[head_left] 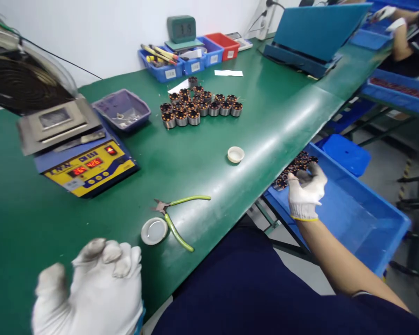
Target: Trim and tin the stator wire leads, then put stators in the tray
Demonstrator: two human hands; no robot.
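Note:
My left hand, in a white glove with greyed fingertips, is over the near left of the green bench. Its fingers are loosely bent, the thumb stands apart, and nothing shows in it. Closest to it are a small round dish and green-handled side cutters, their jaws spread. My right hand, also gloved, reaches into a blue bin beside the bench. Its fingers are apart at a cluster of copper-wound motor stators; part of the fingertips is hard to make out. More wound stators stand grouped upright on the bench.
A solder pot with lit red digits stands left, beside a purple tray. A second small dish lies mid-bench. Blue boxes, a red box and a clock line the wall. A co-worker's gloved hands show far right.

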